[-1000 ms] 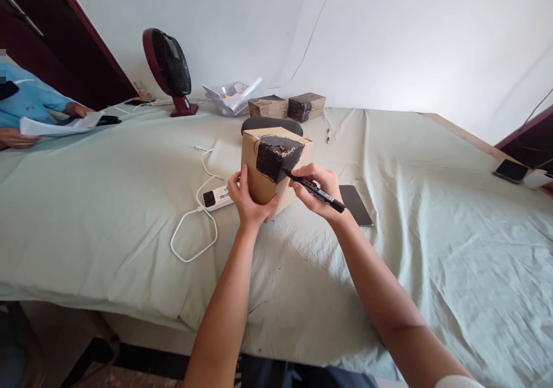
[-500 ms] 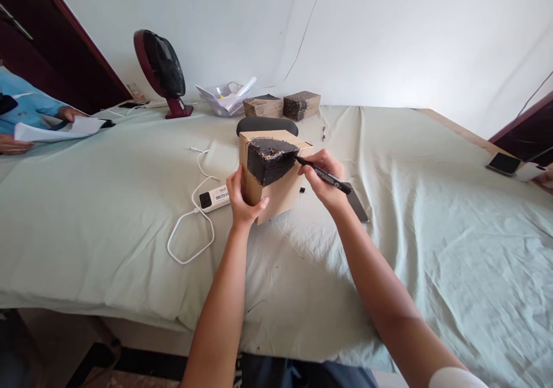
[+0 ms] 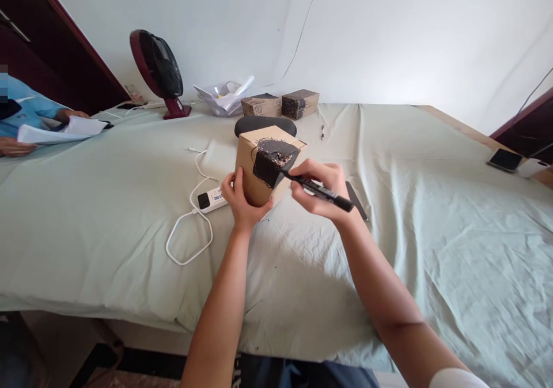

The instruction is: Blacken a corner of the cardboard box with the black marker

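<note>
A brown cardboard box [image 3: 249, 183] is tilted so that one corner faces me; black ink covers the faces around that corner. My left hand [image 3: 244, 202] grips the box's lower left side, thumb along the near bottom edge and fingers on the left face. Between the thumb and fingers of my right hand [image 3: 322, 186] is a black marker [image 3: 319, 191]. Its tip meets the blackened patch near the right side of the corner. A white power strip [image 3: 211, 199] with a white cable lies just left of my left hand. Part of a flat dark object [image 3: 356, 200] shows behind my right wrist.
Behind the box sits a dark rounded object [image 3: 265, 124]. Two scribbled cardboard boxes [image 3: 261, 106], a clear plastic basket [image 3: 224, 106] and a fan [image 3: 162, 71] stand along the wall. A person in blue [image 3: 34, 108] holds papers at left. A phone [image 3: 504, 160] lies far right.
The box has turned and tipped, bringing its blackened corner more toward me. My left hand has moved slightly with it. The marker tip has shifted left and down across the black patch.
</note>
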`<state>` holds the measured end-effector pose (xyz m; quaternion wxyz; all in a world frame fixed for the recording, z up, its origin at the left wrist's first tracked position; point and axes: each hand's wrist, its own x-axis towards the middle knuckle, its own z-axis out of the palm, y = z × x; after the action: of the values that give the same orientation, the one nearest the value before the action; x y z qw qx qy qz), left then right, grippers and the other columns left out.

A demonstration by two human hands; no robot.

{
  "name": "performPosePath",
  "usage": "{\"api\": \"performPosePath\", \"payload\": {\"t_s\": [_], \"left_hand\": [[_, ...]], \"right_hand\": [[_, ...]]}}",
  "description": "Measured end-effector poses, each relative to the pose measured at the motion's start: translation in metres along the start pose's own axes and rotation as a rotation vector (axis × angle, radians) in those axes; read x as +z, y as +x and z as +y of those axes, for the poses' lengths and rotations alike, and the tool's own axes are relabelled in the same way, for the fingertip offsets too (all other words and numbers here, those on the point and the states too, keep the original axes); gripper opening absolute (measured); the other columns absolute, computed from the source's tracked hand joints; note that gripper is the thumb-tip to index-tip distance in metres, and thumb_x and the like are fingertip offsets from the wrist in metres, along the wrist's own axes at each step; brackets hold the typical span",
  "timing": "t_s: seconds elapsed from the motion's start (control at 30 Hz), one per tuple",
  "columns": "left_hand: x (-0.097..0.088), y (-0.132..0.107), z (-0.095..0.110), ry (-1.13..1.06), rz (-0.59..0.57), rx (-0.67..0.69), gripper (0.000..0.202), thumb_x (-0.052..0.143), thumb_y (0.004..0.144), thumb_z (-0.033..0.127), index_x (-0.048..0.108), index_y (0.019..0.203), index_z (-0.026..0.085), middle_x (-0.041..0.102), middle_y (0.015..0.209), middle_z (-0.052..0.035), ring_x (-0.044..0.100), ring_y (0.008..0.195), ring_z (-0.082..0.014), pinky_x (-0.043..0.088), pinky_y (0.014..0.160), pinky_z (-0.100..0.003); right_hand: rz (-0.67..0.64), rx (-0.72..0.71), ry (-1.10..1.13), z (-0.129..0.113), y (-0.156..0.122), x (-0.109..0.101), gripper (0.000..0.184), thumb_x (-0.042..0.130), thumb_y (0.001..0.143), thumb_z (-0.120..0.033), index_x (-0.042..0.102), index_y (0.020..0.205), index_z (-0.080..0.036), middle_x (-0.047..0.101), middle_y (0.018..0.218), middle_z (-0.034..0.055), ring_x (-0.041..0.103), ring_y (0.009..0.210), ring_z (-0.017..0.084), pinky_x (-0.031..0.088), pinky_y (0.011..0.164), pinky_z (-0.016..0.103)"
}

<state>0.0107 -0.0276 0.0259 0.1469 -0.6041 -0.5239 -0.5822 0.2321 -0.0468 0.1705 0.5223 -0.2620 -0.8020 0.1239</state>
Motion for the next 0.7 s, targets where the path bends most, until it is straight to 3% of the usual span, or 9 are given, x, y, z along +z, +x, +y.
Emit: {"api": "performPosePath", "payload": {"t_s": [0.1,0.27,0.53,0.63,0.7], "left_hand": [[0.000,0.000,0.002,0.067,-0.007,-0.004,0.120,0.087,0.057,0.058,0.041,0.162,0.020,0.043,0.145,-0.0208,0.045,0.137,-0.0463,0.035,0.118,-0.060],[0.001,-0.001,0.002,0.097,-0.013,-0.001,0.116,0.089,0.054,0.060,0.049,0.156,0.020,0.045,0.146,-0.0223,0.047,0.133,-0.0475,0.035,0.116,-0.061],[0.001,0.000,0.002,0.103,0.027,0.032,0.114,0.090,0.054,0.061,0.053,0.154,0.022,0.048,0.145,-0.0220,0.050,0.131,-0.0472,0.037,0.114,-0.063],[0.001,0.000,0.001,0.095,0.041,0.039,0.114,0.089,0.058,0.059,0.049,0.158,0.021,0.047,0.145,-0.0217,0.049,0.134,-0.0465,0.038,0.117,-0.062],[0.002,-0.001,-0.003,0.071,0.034,-0.030,0.116,0.088,0.061,0.060,0.044,0.161,0.021,0.046,0.146,-0.0210,0.048,0.137,-0.0457,0.038,0.119,-0.061]], "right_hand": [[-0.100,-0.043,-0.134,0.000,-0.001,0.005,0.008,0.061,0.085,-0.022,0.063,0.091,-0.026,0.061,0.064,-0.0053,0.044,0.051,0.011,0.037,0.055,0.027],[-0.091,-0.030,-0.205,0.004,-0.001,0.013,0.007,0.059,0.092,-0.027,0.063,0.097,-0.026,0.066,0.069,-0.0037,0.049,0.053,0.012,0.037,0.056,0.026],[0.034,0.023,-0.129,0.002,-0.006,0.023,0.005,0.062,0.098,-0.030,0.062,0.103,-0.027,0.069,0.073,-0.0033,0.054,0.054,0.012,0.041,0.057,0.027],[0.155,0.062,-0.060,0.002,-0.004,0.021,0.008,0.065,0.099,-0.032,0.063,0.105,-0.028,0.070,0.076,-0.0025,0.060,0.058,0.013,0.047,0.060,0.028],[0.264,0.094,-0.012,0.007,0.000,0.015,0.010,0.064,0.101,-0.036,0.065,0.106,-0.028,0.071,0.081,-0.0004,0.064,0.064,0.015,0.053,0.066,0.030]]}}
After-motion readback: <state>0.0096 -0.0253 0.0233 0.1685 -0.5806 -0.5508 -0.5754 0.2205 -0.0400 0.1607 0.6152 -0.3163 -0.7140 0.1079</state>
